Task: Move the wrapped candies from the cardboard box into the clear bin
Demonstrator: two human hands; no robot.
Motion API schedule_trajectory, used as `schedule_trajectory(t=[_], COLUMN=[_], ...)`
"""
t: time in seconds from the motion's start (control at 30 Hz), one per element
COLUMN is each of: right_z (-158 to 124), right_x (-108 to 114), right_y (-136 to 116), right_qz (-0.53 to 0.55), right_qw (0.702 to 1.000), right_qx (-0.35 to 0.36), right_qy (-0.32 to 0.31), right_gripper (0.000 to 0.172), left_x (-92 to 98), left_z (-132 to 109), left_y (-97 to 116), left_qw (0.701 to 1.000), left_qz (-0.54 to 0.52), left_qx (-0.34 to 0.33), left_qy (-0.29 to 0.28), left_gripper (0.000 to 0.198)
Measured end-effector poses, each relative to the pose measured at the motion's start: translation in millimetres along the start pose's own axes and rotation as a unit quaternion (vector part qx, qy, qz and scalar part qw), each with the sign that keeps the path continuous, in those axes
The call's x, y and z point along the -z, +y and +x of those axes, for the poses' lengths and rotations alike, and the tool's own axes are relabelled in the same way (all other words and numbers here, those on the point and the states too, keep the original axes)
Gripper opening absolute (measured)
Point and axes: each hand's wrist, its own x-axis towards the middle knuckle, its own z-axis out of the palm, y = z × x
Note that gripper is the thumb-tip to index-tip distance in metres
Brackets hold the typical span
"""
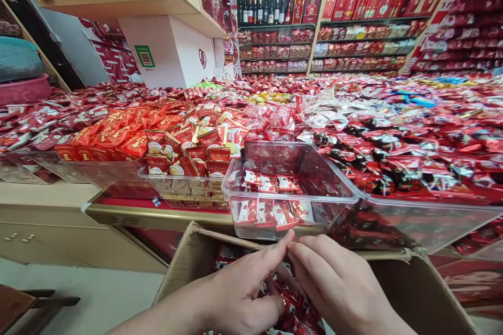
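Observation:
My left hand reaches over an open cardboard box, its index finger stretched forward and its thumb apart from it. From the other side, my right hand slants in with its fingers extended side by side; its thumb is hidden. Their fingertips meet near the box's far edge, and no packet shows in either hand. Below them lie small red and white packets in the box, partly covered by the hands. Just beyond stands a clear plastic bin with similar packets at its front and left.
Left of the bin, a clear container holds durian-labelled packets, beside orange-red packets. Black and red packets fill a large bin to the right. A counter edge runs behind the box. A stool stands lower left.

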Motion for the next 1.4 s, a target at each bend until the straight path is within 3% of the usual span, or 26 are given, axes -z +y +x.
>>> schedule_trajectory(t=[0.2,0.47,0.6,0.73,0.83,1.0,1.1,1.27,1.4], right_z=[1.2,1.9,-1.9,-4.1,-2.9,0.7,2.4,4.1,2.2], right_x=[1.0,0.8,3.5,4.8,5.1,2.3,-0.2,0.3,0.9], right_y=[-4.0,-6.6,-4.5,-4.2,-5.9,-9.3,-11.3,-15.2,-17.0], right_qz=[-0.056,-0.010,-0.026,-0.046,-0.069,-0.084,-0.034,0.083,0.150], right_qw=[0.998,0.999,0.999,0.999,0.997,0.996,0.999,0.990,0.977], right_qx=[0.024,-0.034,-0.003,0.018,0.026,0.029,-0.005,-0.089,-0.139], right_qy=[-0.014,0.033,0.033,0.006,-0.013,-0.008,0.028,0.066,0.068], right_gripper=[0.014,0.008,0.018,0.015,0.008,0.018,0.022,0.016,0.014], left_x=[-3.4,-4.5,-4.0,-3.9,-4.4,-7.9,-10.0,-10.8,-11.3], left_z=[-4.4,-5.2,-3.3,-3.2,-3.9,-3.7,-4.0,-4.0,-3.0], left_y=[-3.9,1.1,2.8,5.0,4.2,-4.9,-8.3,-6.0,-5.2], left_qw=[1.000,0.999,0.999,0.999,0.998,0.992,0.989,0.985,0.984], left_qz=[0.011,0.015,0.029,0.018,0.030,0.089,0.119,0.140,0.135], left_qx=[-0.015,-0.044,-0.033,-0.012,-0.013,-0.037,-0.054,-0.066,-0.092], left_qy=[-0.008,0.009,-0.019,-0.049,-0.053,-0.079,-0.073,-0.073,-0.064], left_gripper=[0.090,0.087,0.094,0.096,0.097,0.101,0.102,0.101,0.102])
